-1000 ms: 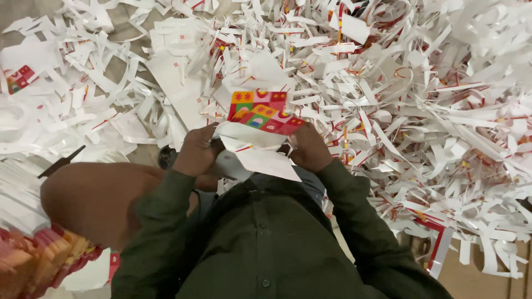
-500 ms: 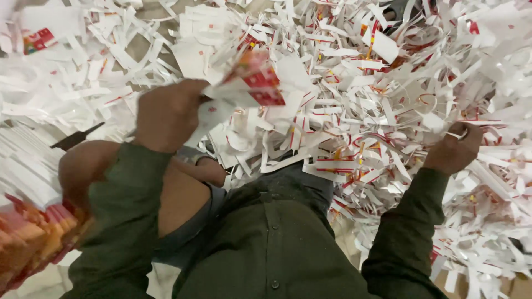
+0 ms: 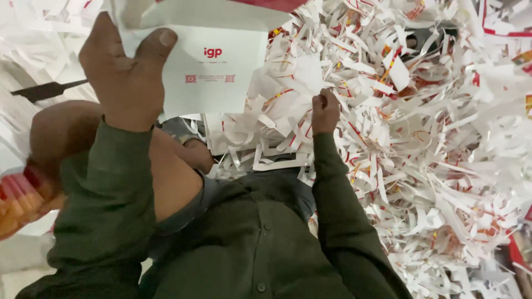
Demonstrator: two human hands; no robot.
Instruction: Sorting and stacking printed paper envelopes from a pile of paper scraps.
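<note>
Dark green shirt front (image 3: 244, 249) nearest, filling lower frame. Stack of orange-red cards (image 3: 19, 202) at left edge, blurred. Left hand (image 3: 124, 72) raised at upper left, fingers and thumb clamped on edge of white folded carton piece (image 3: 213, 69), small red print on its face, held up above heap. Right hand (image 3: 325, 112) at centre, fingers curled into heap of white paper strips (image 3: 438, 138); what it grips, cannot tell. Strips with red and orange marks spread far right and beyond. Dark flat tool (image 3: 47, 90) lying at left.
</note>
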